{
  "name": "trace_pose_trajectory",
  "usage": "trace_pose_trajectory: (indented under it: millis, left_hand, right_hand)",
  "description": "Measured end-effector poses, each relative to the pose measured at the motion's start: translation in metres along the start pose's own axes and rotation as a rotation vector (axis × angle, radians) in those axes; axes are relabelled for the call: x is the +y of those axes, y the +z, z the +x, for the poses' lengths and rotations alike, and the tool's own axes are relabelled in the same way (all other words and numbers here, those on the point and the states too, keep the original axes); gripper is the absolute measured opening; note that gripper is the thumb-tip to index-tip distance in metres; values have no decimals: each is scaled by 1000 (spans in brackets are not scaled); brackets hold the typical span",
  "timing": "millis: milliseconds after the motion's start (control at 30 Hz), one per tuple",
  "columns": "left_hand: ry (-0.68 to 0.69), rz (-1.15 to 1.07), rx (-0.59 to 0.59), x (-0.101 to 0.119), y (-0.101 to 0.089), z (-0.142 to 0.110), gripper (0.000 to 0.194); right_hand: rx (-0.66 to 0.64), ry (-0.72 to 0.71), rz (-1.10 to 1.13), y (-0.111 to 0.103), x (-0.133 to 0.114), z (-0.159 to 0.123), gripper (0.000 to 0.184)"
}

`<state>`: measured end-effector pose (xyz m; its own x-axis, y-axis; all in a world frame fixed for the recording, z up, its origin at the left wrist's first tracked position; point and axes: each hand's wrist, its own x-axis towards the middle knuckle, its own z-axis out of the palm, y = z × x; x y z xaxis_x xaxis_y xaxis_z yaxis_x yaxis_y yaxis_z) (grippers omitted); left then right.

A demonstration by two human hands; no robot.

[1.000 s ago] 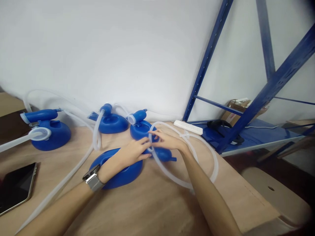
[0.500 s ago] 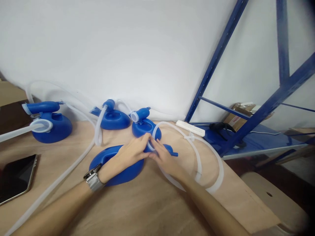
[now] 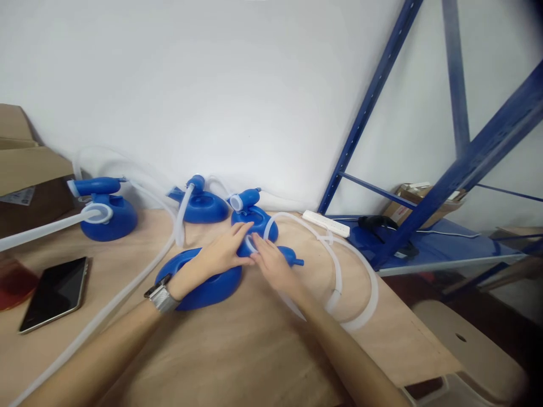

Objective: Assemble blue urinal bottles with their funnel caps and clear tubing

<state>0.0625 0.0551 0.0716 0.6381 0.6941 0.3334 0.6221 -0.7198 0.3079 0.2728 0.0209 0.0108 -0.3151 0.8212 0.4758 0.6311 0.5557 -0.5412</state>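
Note:
A blue plastic bottle (image 3: pixel 216 291) lies on the wooden table in front of me, its neck pointing right. My left hand (image 3: pixel 224 249), with a watch on the wrist, curls around the neck end. Pressed against the white cap (image 3: pixel 251 244) at the mouth are the fingers of my right hand (image 3: pixel 274 265); part of the cap is covered. A clear white hose (image 3: pixel 333 260) rises near the cap and loops across the table to the right. Just beyond my right hand is a blue tapered piece (image 3: pixel 291 255), partly hidden.
Several similar blue bottles with hoses, one a bottle (image 3: pixel 108 220) at left, stand along the wall. A phone (image 3: pixel 55 294) lies left, near a cardboard box (image 3: pixel 34 186). A power strip (image 3: pixel 326 223) and blue shelf frame (image 3: pixel 373 107) are right; a stool (image 3: pixel 470 345) stands beyond the edge.
My view has turned slightly left, showing more of the box and phone. The fingers of both hands have shifted a little around the cap, and more of it shows between them.

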Motion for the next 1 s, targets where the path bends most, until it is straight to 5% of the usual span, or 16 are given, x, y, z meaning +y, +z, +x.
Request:
trace_pose_trajectory:
  millis: [133,333,533,767,867,1000]
  left_hand:
    - [-219,241,-101,-17,-28,-44,69]
    - [-245,387,-106,-35,-47,-88,66]
    - [-385,382,-114,-32,-49,-87,68]
    - [-439,374,-33,-38,-47,-81,69]
    - [-397,348,-9,-48,-48,-75,69]
    - [-369,292,-61,-56,-54,-67,69]
  right_hand:
    - [52,-99,-102,17,3,10,54]
    - [85,-117,-17,40,-16,16,50]
    - [147,116,228,55,-35,19,54]
    - [-35,246,75,85,11,28,75]
    - [-125,221,-35,94,24,33,53]
    - [-87,225,12,88,25,43,27]
